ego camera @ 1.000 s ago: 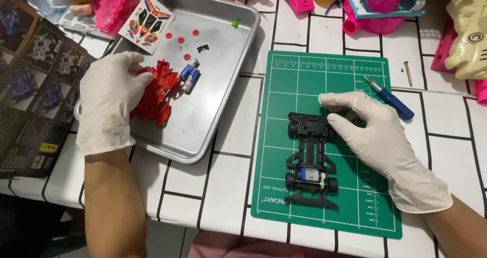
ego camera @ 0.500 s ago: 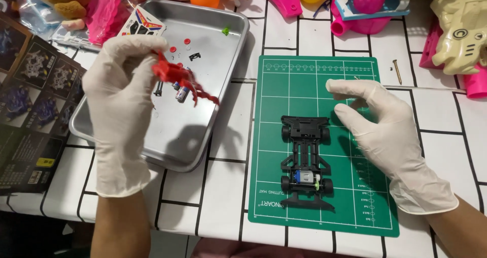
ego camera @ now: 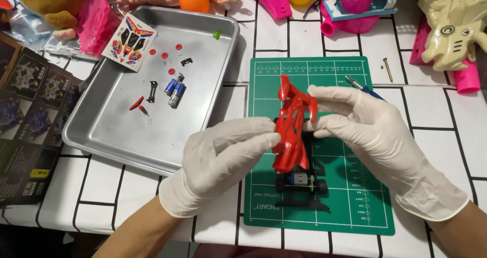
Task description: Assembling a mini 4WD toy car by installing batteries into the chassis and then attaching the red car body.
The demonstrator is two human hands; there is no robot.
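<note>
Gripped by both gloved hands, left (ego camera: 223,159) and right (ego camera: 370,131), the thin red plastic car body shell (ego camera: 291,123) is held above the black toy chassis (ego camera: 304,179); cracking under a tight pinch is judged possible.

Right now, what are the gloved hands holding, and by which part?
Both hands hold the red plastic toy car body shell above the green cutting mat: left hand pinches its left edge, right hand its right edge.

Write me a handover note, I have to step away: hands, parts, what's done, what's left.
Left hand and right hand, both gloved, hold the red car shell over the black chassis on the green mat.
Done: motor sits in the chassis.
Left: shell not yet on; two batteries, small red and black bits and the sticker sheet lie in the metal tray.
</note>
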